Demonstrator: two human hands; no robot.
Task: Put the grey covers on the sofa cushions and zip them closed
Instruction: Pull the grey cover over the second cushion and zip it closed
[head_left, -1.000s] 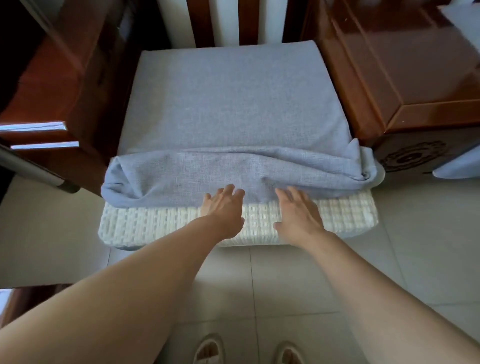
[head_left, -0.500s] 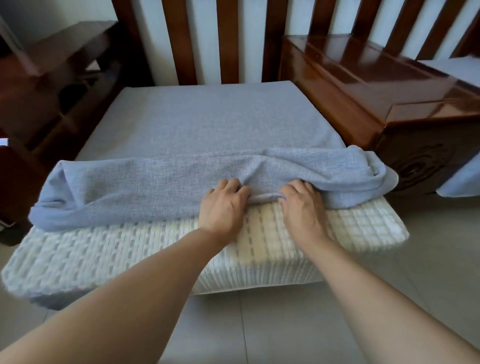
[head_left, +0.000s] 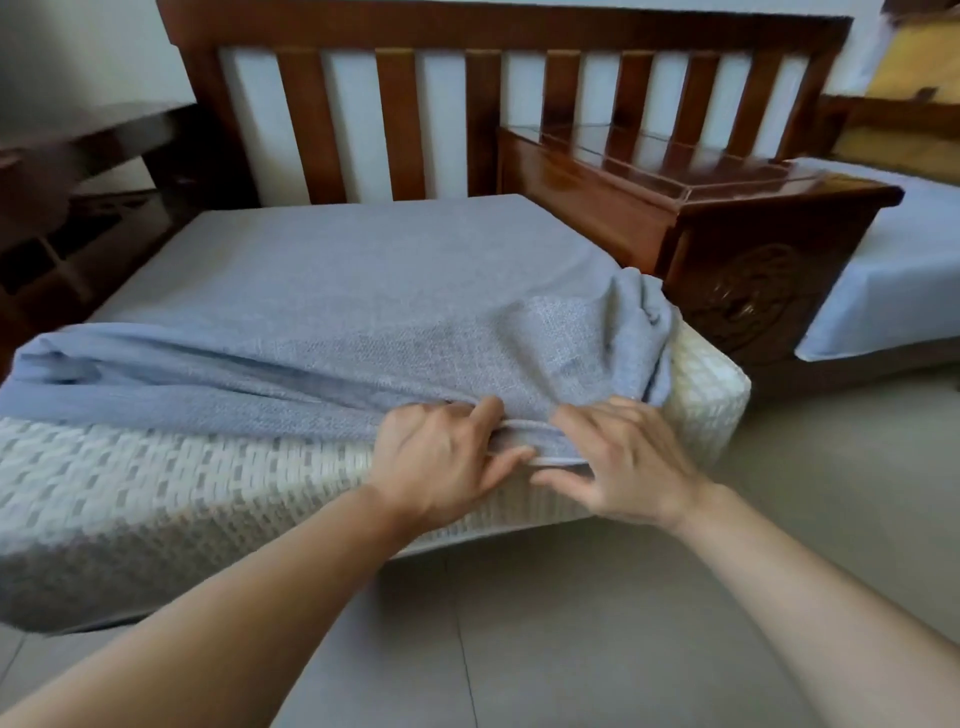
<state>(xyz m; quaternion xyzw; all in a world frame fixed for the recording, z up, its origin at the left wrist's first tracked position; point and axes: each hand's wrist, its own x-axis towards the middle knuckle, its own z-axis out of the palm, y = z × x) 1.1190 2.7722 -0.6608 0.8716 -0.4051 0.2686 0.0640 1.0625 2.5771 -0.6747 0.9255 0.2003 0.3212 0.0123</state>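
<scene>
The grey cover (head_left: 332, 291) lay over most of the sofa cushion (head_left: 171, 493), with its open hem bunched across the middle of the frame. The white woven front edge of the cushion stood bare below the hem, from the lower left to the right corner. Open tiled floor (head_left: 597, 623) filled the lower part of the frame. A wooden armrest box (head_left: 727, 218) stood just beside the cushion's right corner.

Compared with half a second before, the hem sat lower at the centre, and the fabric at the right corner stood higher in a fold.

The left hand (head_left: 441, 462) and right hand (head_left: 623, 462) lay side by side at centre, palms down, forearms extended from the lower corners. Each grip was closed on the hem, fingers curled over the fabric with the thumb beneath.
</scene>
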